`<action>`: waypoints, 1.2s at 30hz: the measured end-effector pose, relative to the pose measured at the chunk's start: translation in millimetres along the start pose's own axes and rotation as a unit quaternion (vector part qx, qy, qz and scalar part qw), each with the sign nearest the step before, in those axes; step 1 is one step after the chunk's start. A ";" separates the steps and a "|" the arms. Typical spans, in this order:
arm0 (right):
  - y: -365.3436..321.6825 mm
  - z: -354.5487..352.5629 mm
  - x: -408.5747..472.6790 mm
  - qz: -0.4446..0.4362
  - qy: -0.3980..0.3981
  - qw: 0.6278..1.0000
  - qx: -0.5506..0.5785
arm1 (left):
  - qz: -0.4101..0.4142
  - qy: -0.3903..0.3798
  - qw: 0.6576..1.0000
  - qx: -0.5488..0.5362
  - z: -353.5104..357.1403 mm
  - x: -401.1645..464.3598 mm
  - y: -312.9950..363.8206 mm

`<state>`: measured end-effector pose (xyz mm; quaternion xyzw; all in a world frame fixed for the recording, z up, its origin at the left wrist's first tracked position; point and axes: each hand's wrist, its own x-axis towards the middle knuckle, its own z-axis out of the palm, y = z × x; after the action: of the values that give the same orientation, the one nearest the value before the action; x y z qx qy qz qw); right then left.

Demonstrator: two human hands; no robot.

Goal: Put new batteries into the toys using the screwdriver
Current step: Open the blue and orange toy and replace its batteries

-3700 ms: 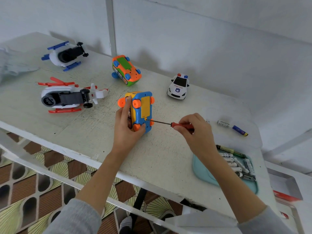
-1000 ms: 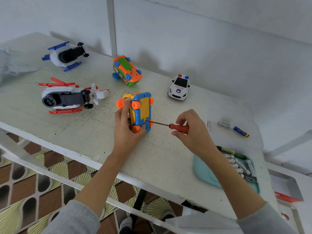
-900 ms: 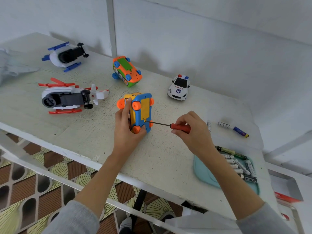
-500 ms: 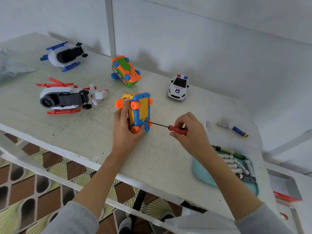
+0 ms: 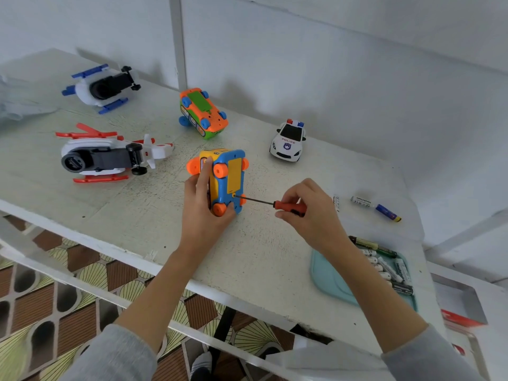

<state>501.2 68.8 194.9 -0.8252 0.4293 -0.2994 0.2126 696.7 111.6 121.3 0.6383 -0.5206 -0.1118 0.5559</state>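
A blue and yellow toy car [image 5: 229,177] with orange wheels stands on its side near the middle of the white table [image 5: 132,215], its underside with the yellow battery cover facing right. My left hand [image 5: 202,210] grips it from the left and below. In my right hand [image 5: 310,213] is a red-handled screwdriver [image 5: 277,203]; its thin shaft runs left and the tip rests on the screw at the lower edge of the cover.
Behind stand an orange and green toy car [image 5: 202,112] on its side, a white police car [image 5: 288,140], a red and white helicopter [image 5: 107,156] and a blue and white one [image 5: 103,88]. A teal tray [image 5: 330,279] with several batteries lies right; two loose batteries [image 5: 375,207] beyond it.
My right hand's fingers have shifted a little on the screwdriver handle, as in turning it. The tip stays on the screw, and my left hand keeps its hold on the toy car.
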 end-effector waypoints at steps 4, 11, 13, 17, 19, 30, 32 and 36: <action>-1.7 -0.1 1.9 0.029 0.004 1.000 -0.010 | -0.002 -0.002 1.000 -0.004 -0.2 -0.1 -0.3; -3.5 0.4 -1.0 0.027 -0.038 0.999 0.028 | -0.002 0.001 1.000 -0.002 0.9 0.8 -0.6; -1.8 1.8 -1.9 0.018 -0.028 0.999 0.036 | -0.006 0.004 1.000 -0.007 0.8 1.4 -0.8; 1.4 1.9 -0.1 0.016 0.015 1.000 0.022 | 0.000 0.000 1.000 -0.008 -0.1 0.8 -1.5; 2.8 3.2 -0.1 0.016 0.009 1.000 -0.015 | -0.001 0.002 1.000 -0.009 0.4 0.7 -1.9; 5.5 2.1 2.7 -0.044 0.026 0.998 0.040 | -0.004 0.006 1.000 -0.003 1.2 1.0 -0.7; 6.1 2.0 4.2 -0.037 0.027 0.999 0.024 | -0.007 0.006 1.000 -0.008 0.8 0.7 -0.9; 4.6 1.1 4.7 -0.039 0.023 0.999 -0.002 | 0.003 0.002 1.000 -0.002 1.1 0.4 -1.7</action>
<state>501.4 62.4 192.7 -0.8344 0.4024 -0.3256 0.1892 697.0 110.4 119.7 0.6362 -0.5212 -0.1100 0.5581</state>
